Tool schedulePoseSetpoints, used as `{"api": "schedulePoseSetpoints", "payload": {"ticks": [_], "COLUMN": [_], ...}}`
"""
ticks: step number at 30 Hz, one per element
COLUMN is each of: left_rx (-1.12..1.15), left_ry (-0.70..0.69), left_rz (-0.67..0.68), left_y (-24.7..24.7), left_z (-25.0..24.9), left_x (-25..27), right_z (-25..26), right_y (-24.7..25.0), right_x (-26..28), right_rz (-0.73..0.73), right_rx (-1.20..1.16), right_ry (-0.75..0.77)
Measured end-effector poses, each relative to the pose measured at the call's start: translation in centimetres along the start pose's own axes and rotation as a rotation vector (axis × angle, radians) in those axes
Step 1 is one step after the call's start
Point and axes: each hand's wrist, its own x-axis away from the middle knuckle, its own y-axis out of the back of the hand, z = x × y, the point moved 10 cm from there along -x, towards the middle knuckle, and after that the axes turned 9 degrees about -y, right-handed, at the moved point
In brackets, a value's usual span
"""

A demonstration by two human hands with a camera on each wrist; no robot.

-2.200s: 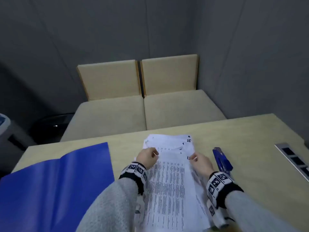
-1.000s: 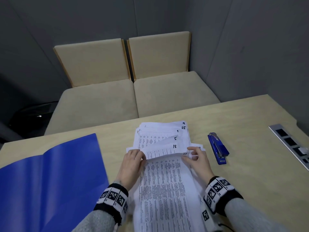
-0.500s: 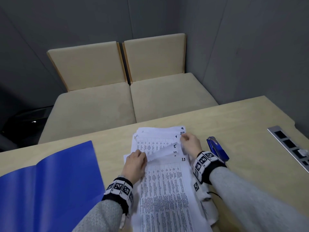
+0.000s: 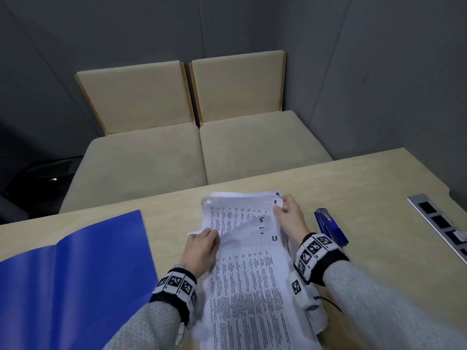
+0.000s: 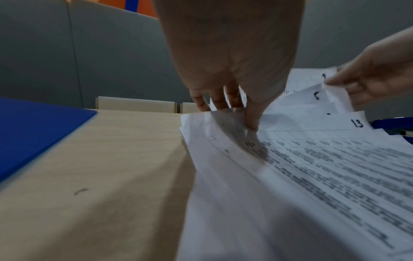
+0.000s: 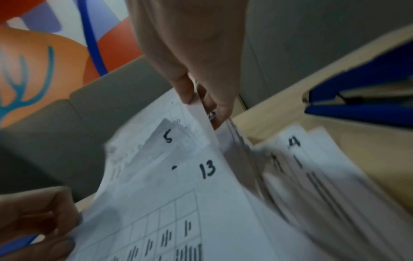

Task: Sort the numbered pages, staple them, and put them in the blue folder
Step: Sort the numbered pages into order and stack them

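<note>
A fanned stack of numbered pages (image 4: 247,269) lies on the wooden table (image 4: 366,188), page 13 (image 5: 312,141) nearest me, with 5, 1 and 9 showing beyond it. My left hand (image 4: 202,245) pinches the left edges of several sheets (image 5: 223,123) between thumb and fingers. My right hand (image 4: 288,213) pinches the top right corner of a page (image 6: 201,113) near the number 1. The open blue folder (image 4: 70,281) lies at the left. A blue stapler (image 4: 331,229) sits just right of my right wrist.
A metal socket strip (image 4: 439,223) is set into the table at the right edge. Two beige cushioned seats (image 4: 197,150) stand beyond the table's far edge, against grey walls. Bare tabletop lies between stapler and strip.
My right hand has moved from the stack's near right edge up to the far right corner and pinched a page there. My left hand has stayed on the left edges.
</note>
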Motion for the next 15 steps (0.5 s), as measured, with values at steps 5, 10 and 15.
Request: {"api": "schedulePoseSetpoints", "payload": {"ticks": [5,10,15], "left_rx": [-0.022,-0.042,-0.057], "left_ry": [0.062,0.111,0.146], "left_rz": [0.026,0.093,0.084], "left_y": [-0.2,-0.5,-0.2], "left_z": [0.3,0.6,1.0], "left_x": [0.0,-0.2,-0.4], "right_z": [7.8,15.3,14.2], "right_y": [6.8,18.0,21.2], "right_x": [3.5,8.2,7.0], "right_rz": [-0.193,-0.459,-0.413], "right_rx": [-0.254,-0.404,-0.322], "right_ry": [0.304,0.53,0.391]}}
